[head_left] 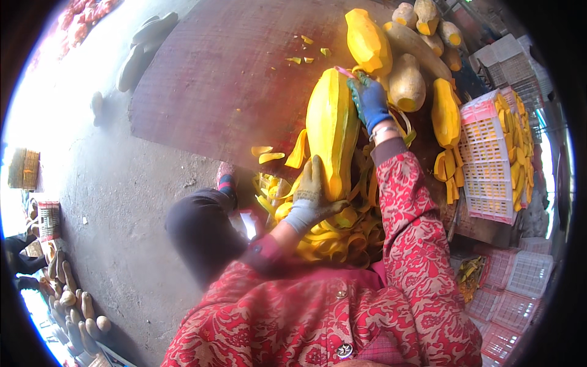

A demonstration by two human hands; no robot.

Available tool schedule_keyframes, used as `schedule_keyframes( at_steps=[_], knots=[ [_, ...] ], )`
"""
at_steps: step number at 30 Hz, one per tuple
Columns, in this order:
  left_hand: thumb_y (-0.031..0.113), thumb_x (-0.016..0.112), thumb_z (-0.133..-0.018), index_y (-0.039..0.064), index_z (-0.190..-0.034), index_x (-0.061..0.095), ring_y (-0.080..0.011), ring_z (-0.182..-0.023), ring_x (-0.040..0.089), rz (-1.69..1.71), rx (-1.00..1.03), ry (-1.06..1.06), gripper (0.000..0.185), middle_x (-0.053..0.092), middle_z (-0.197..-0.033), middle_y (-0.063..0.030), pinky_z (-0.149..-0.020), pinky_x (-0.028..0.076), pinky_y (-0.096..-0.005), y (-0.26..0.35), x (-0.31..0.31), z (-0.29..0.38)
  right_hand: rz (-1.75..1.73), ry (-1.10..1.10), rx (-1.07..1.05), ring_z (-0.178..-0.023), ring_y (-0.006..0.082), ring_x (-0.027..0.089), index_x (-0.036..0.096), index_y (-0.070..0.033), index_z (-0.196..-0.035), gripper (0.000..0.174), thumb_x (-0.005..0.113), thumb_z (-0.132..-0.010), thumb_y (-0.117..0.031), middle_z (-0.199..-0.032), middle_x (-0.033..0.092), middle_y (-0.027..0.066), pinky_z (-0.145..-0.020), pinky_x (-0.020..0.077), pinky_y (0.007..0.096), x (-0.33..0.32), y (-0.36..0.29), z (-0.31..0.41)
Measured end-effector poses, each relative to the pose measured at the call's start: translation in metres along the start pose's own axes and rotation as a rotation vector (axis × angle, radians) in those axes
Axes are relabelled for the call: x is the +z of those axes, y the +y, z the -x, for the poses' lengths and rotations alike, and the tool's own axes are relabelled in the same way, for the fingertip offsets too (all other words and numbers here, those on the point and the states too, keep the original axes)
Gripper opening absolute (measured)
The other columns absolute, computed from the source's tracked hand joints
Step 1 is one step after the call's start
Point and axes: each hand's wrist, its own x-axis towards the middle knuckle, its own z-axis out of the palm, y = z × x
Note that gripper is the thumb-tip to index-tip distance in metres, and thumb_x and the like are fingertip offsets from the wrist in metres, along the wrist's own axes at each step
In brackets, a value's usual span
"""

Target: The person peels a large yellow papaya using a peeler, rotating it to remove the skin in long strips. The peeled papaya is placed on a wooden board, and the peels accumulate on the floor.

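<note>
A long pumpkin [331, 124], its skin mostly pared off to yellow flesh with faint green streaks, lies lengthwise in front of me. My left hand [312, 202], in a grey work glove, grips its near end with fingers along one side and the thumb spread across the end. At the far right side of the pumpkin is my right hand [370, 97], in a blue and green glove. It holds a pink tool [344, 72], likely a peeler, mostly hidden by the glove. Curled yellow peelings [337, 238] are heaped below the pumpkin, close to my lap.
Another peeled pumpkin [369, 41] lies beyond my right hand, beside unpeeled pumpkins [407, 82]. A plastic crate [487, 160] of cut pumpkin pieces stands at right. Small scraps [306, 59] dot the reddish board [220, 87]. More pumpkins [87, 305] lie on the floor at lower left.
</note>
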Motion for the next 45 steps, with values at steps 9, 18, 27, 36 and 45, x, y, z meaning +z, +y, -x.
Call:
schedule_keyframes(
  at_steps=[9,18,27,36,45],
  knots=[
    [0.039,0.095,-0.053,-0.008,-0.152,0.012,-0.0489,-0.137,0.037,0.034,0.053,0.027,0.137,0.032,-0.147,-0.0356,-0.114,0.038,-0.0462,-0.005,0.009,-0.001,-0.018,0.047,-0.007,-0.049,0.0024,0.04,0.065,-0.01,-0.109,0.012,0.065,-0.099,-0.015,-0.069,0.05,-0.0089,-0.043,0.0306,0.0198,-0.003,0.018,0.09],
    [0.039,0.097,-0.051,-0.011,-0.15,0.011,-0.0501,-0.131,0.044,0.0,0.161,-0.036,0.14,0.037,-0.141,-0.0365,-0.11,0.042,-0.0475,-0.013,-0.004,-0.007,0.254,0.038,0.009,-0.054,0.0031,0.041,0.043,-0.005,-0.153,0.058,0.064,-0.1,-0.019,-0.068,0.046,-0.008,-0.047,0.033,0.0228,-0.015,0.067,0.224],
    [0.04,0.098,-0.049,-0.009,-0.15,0.013,-0.0483,-0.132,0.044,0.031,0.129,-0.066,0.141,0.038,-0.141,-0.0334,-0.111,0.042,-0.0474,-0.011,-0.005,-0.008,-0.32,-0.102,-0.016,-0.126,0.0182,0.056,0.053,-0.004,-0.145,0.045,0.056,-0.104,-0.022,-0.145,0.056,0.0176,-0.1,0.0442,0.0266,-0.065,0.001,0.276],
    [0.041,0.098,-0.046,-0.011,-0.152,0.011,-0.0479,-0.136,0.041,-0.02,0.143,-0.086,0.147,0.033,-0.147,-0.033,-0.112,0.041,-0.0439,-0.012,-0.013,-0.006,0.078,-0.039,-0.009,-0.048,0.0079,0.049,0.068,-0.006,-0.103,0.018,0.063,-0.099,-0.023,-0.065,0.056,-0.0048,-0.045,0.0389,0.0258,0.005,-0.011,0.007],
    [0.039,0.099,-0.046,-0.007,-0.15,0.014,-0.0483,-0.128,0.047,-0.093,0.123,-0.097,0.142,0.038,-0.14,-0.0314,-0.104,0.047,-0.0473,-0.01,-0.006,-0.006,0.544,0.078,-0.254,-0.066,0.0252,0.068,0.053,0.005,-0.138,0.054,0.064,-0.097,-0.029,-0.077,0.067,0.0246,-0.06,0.0517,0.0393,-0.023,0.051,0.122]
  ],
)
